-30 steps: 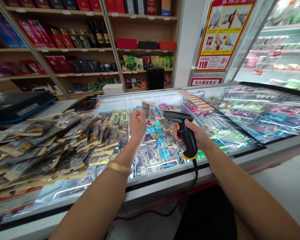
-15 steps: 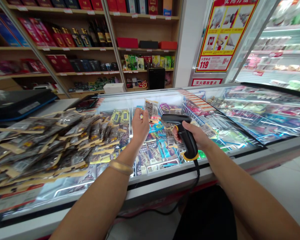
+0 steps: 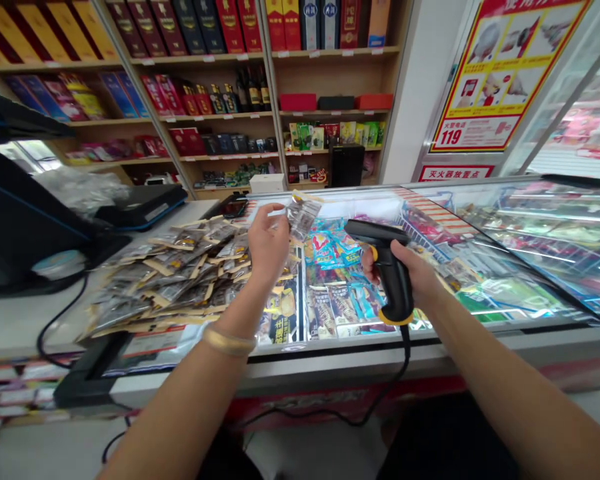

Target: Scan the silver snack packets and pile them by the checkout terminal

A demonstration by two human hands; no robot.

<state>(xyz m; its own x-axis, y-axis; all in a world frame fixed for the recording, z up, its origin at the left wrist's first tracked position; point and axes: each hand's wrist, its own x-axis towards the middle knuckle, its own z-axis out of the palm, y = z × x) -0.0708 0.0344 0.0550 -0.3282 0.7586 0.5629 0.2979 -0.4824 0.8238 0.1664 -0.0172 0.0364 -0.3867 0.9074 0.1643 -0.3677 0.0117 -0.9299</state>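
My left hand, with a gold bangle on its wrist, pinches the edge of a small clear packet with a tan border and dark contents. My right hand is wrapped round the grip of a black and yellow barcode scanner, whose head points left toward the packet. A gap separates scanner and packet. To the left of my left hand lies a heap of similar packets on the freezer's glass top. The scanner's black cable hangs down the freezer's front.
Under the glass of the chest freezer lie colourful wrapped goods in wire baskets. A black machine and a flat black device stand on the left counter. Shelves of boxes and bottles line the back.
The view has swung left, bringing the black machine in. My left hand has moved the packet back toward the heap side, away from the scanner. The right hand keeps its grip.
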